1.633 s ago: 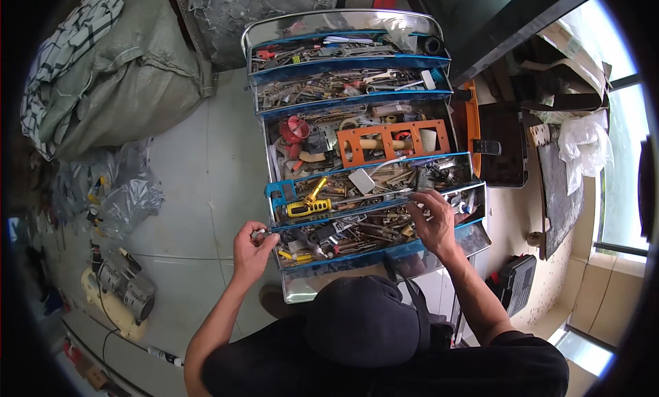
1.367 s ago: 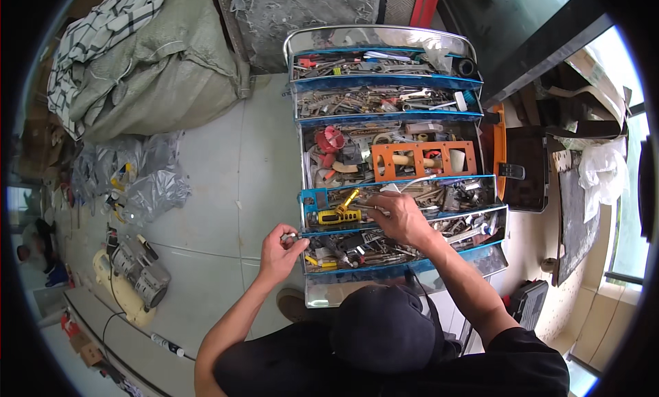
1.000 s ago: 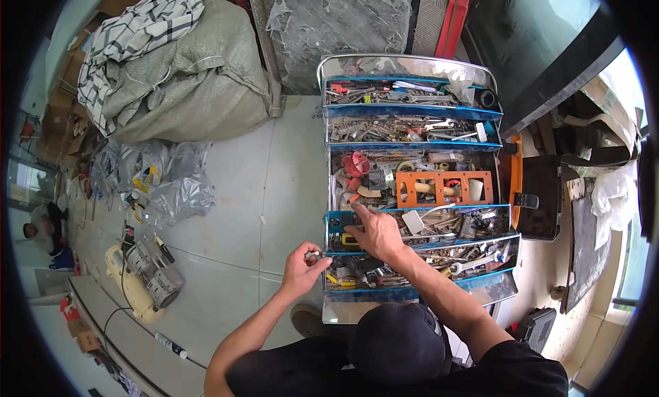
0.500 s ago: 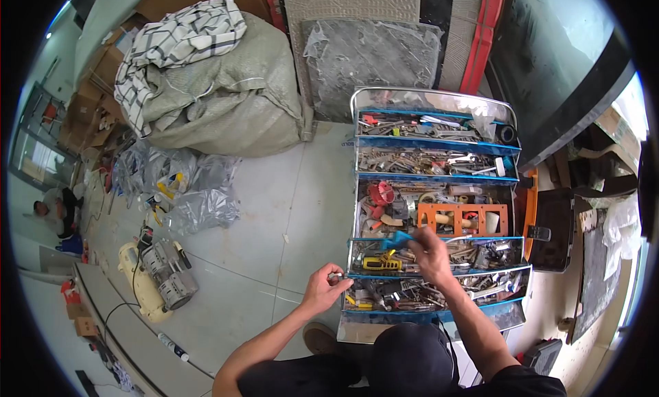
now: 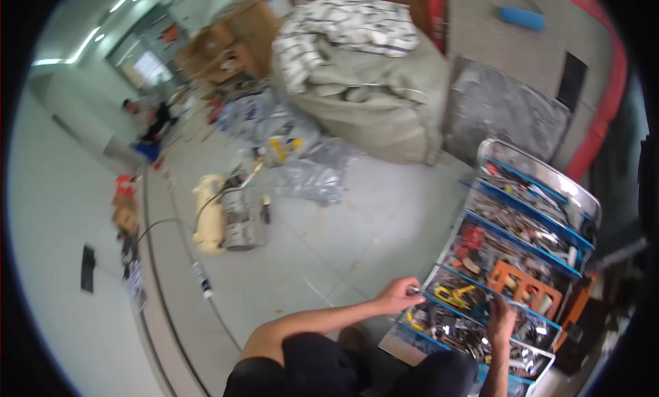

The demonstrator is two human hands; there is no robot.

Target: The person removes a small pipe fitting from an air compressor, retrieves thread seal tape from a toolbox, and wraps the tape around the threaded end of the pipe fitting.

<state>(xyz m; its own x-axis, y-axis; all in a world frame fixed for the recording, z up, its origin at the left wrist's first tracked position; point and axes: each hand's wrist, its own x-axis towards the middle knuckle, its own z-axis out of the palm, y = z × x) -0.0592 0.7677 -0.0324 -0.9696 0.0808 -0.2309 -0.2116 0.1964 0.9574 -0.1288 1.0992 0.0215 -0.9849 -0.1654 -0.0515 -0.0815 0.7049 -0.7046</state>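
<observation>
View shift — toolbox [image 5: 403, 345] beneath right hand [image 5: 503, 321]

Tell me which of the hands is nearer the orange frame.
Right. The right hand is just on the near side of the orange frame; the left hand is farther off, at the left edge of the toolbox.

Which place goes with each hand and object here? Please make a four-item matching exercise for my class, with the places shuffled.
Things
1. Left hand
2. Right hand
3. Checked cloth
4. Machine with a cream tank

Places
A. Standing on the pale floor
B. Over the open toolbox
C. On top of the bulging greenish sack
D. By the toolbox's left edge

Right pairs: 1-D, 2-B, 3-C, 4-A.
</observation>
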